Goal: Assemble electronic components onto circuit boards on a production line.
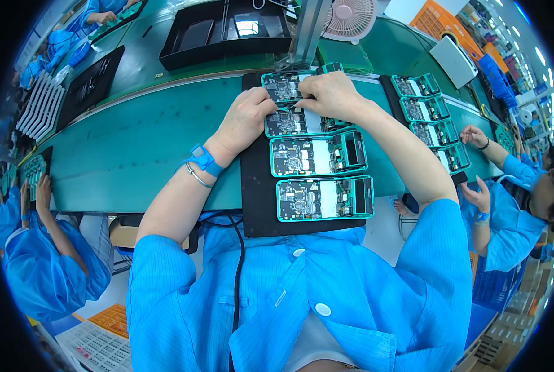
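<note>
Several green device housings with dark circuit boards lie in a column on a black mat in front of me. At the second housing from the far end, my left hand pinches at its left upper edge. My right hand reaches in from the right, fingers curled together over the same edge, by the farthest housing. Small dark wire-like bits show between the fingertips; what each hand grips is too small to tell. Nearer me, the third housing and the nearest housing lie untouched. A blue strap circles my left wrist.
Another mat with similar housings lies to the right, by a co-worker's hands. A metal post rises beyond the mat, beside a black open box and a pink fan. Another person works at left.
</note>
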The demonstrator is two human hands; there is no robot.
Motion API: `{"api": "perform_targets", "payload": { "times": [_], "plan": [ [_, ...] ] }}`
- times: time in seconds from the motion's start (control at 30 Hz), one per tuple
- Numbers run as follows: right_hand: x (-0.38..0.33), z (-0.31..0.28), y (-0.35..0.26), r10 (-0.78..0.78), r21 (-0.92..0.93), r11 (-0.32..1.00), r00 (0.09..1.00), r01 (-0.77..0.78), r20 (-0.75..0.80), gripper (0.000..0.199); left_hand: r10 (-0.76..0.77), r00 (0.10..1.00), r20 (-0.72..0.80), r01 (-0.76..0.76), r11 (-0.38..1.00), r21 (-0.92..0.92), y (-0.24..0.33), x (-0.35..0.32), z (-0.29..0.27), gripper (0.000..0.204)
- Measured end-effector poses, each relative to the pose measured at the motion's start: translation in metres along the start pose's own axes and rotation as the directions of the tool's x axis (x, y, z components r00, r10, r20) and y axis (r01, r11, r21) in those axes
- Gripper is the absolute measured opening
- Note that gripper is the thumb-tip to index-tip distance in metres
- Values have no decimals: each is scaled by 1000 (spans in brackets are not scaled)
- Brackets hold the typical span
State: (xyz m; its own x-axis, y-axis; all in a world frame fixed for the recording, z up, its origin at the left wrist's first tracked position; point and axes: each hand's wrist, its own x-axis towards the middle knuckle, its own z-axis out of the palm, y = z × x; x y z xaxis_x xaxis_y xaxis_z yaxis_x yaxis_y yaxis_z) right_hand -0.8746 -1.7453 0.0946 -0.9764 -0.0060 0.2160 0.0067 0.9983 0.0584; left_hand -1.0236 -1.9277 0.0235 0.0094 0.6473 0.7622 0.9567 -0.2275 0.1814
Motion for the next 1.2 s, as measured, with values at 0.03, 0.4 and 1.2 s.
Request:
{"api": "perform_targets", "payload": {
  "times": [0.03, 0.4, 1.2],
  "plan": [
    [0, 0, 0, 2, 1, 1000, 1000, -2, -2, 30, 28, 999, 17, -28, 1000, 0, 0, 2, -1, 12],
    [3, 0, -1, -1, 7, 1000, 1000, 1, 15, 29, 52, 988, 146, -43, 997, -64, -12, 6, -7, 8],
    [-50, -13, -53, 53, 41, 998, 998, -55, 36, 26, -85, 996, 11, 85, 995, -48, 56, -42, -18, 12]
  ]
}}
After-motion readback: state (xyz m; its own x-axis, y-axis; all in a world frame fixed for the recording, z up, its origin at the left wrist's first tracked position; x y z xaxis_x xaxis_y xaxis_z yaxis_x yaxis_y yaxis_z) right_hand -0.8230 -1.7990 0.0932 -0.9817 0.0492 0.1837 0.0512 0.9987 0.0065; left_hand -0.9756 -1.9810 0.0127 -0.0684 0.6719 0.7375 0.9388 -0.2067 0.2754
